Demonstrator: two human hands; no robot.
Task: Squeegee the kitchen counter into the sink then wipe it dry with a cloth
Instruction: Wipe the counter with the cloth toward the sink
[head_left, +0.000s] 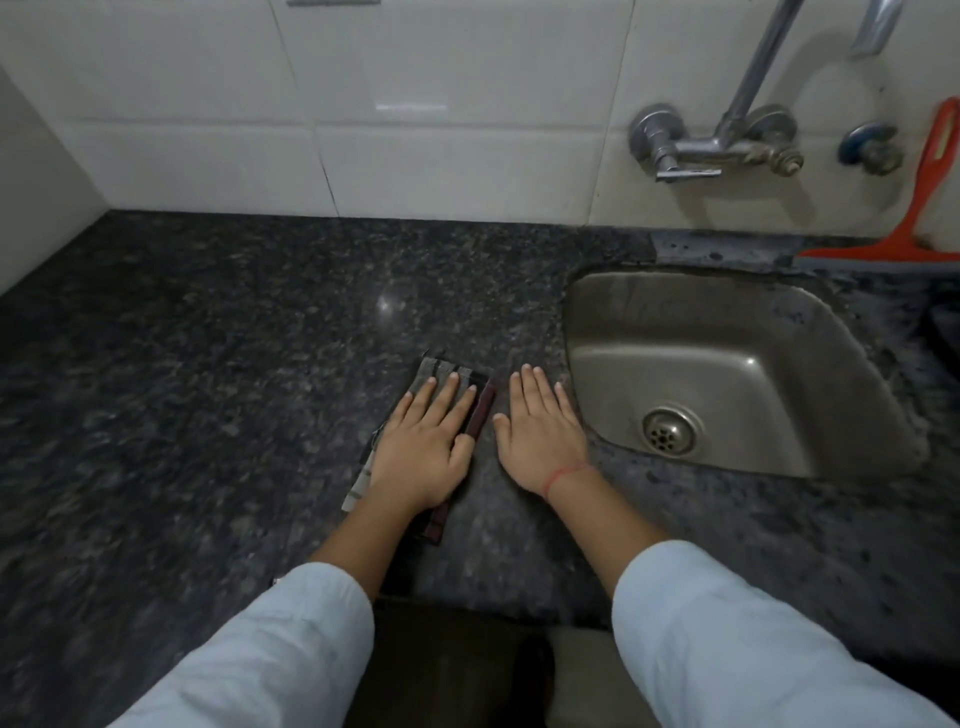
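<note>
A folded checked cloth (441, 371) in grey and dark red lies flat on the dark speckled granite counter (234, 338), just left of the steel sink (691, 332). My left hand (428, 441) presses down on the cloth with straight fingers. My right hand (540, 431) rests flat on the bare counter between the cloth and the sink's rim, fingers straight, holding nothing. An orange squeegee (930, 197) leans against the tiled wall behind the sink at the far right, away from both hands.
A chrome wall tap (727, 140) juts out above the sink, with a second valve (870, 148) to its right. White tiles (363, 104) back the counter. The counter's front edge (467, 605) runs just below my forearms. The sink drain (670, 428) is near my right hand.
</note>
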